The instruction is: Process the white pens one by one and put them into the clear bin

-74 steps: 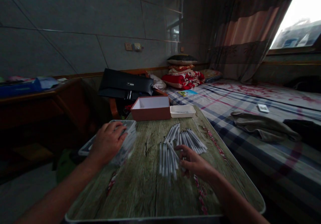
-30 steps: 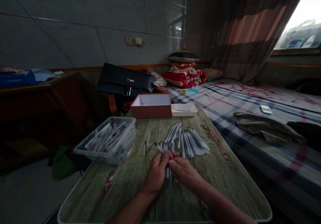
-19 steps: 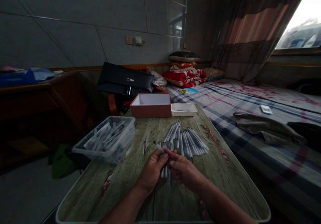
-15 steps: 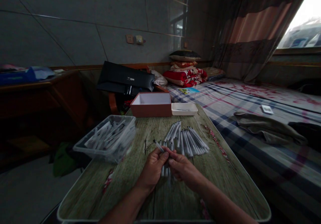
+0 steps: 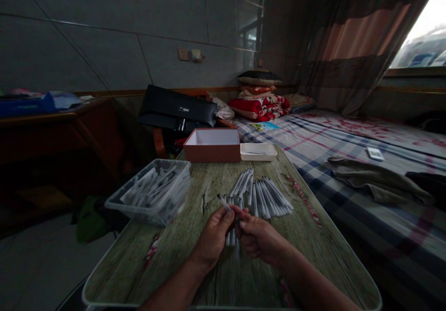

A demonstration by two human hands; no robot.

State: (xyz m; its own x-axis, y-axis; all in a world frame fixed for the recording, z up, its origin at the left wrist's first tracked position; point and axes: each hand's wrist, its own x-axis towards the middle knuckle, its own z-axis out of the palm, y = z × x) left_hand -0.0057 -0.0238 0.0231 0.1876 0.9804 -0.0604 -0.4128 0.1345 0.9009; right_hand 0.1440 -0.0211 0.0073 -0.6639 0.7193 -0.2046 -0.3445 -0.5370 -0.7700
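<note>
My left hand (image 5: 214, 234) is closed around a slim clear pen (image 5: 223, 201), whose dark-tipped end points up and away to the left. Fingers pinched, my right hand (image 5: 263, 239) meets the left at the pen's near end; its fingertips hide that end. Beneath and just beyond my hands, several similar pens (image 5: 272, 197) with dark ends lie side by side in fanned groups on the wood-patterned table (image 5: 195, 185). To the left stands a clear plastic bin (image 5: 114, 205) heaped with loose pens or pen parts (image 5: 156, 183).
A brown box (image 5: 211, 154) with a white inside and a small cream tray (image 5: 258, 156) holding a few thin pieces stand at the table's far edge. Behind them leans a black monitor (image 5: 177, 109). A bed with a plaid sheet (image 5: 306, 146) runs along the right.
My right hand has turned slightly and shifted a little right, still against the left. The pen stays in hand. The whole view has moved slightly.
</note>
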